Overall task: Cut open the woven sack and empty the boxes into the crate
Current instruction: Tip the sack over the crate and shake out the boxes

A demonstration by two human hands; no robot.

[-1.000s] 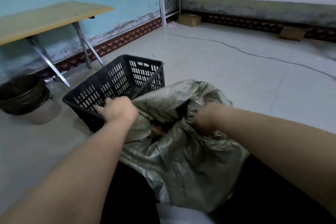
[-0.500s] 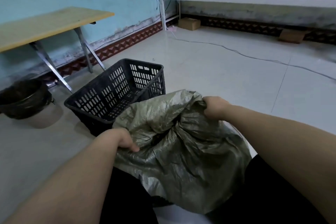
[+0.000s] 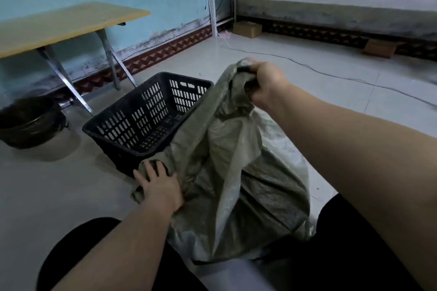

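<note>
A: From the head view, where's the sack point(image 3: 236, 172)?

B: Its top is bunched in the right hand point(image 3: 264, 82), lifted. The left hand point(image 3: 160, 186) presses flat on its lower corner, with the crate point(image 3: 146, 111) just beyond. Better to aim the opening over the rim before tipping.

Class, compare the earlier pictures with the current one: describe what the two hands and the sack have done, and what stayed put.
The right hand gripped the woven sack by its bunched edge and lifted it up and away. The left hand moved down and back to rest on the sack's lower fold. The crate, table and bin stayed put.
</note>
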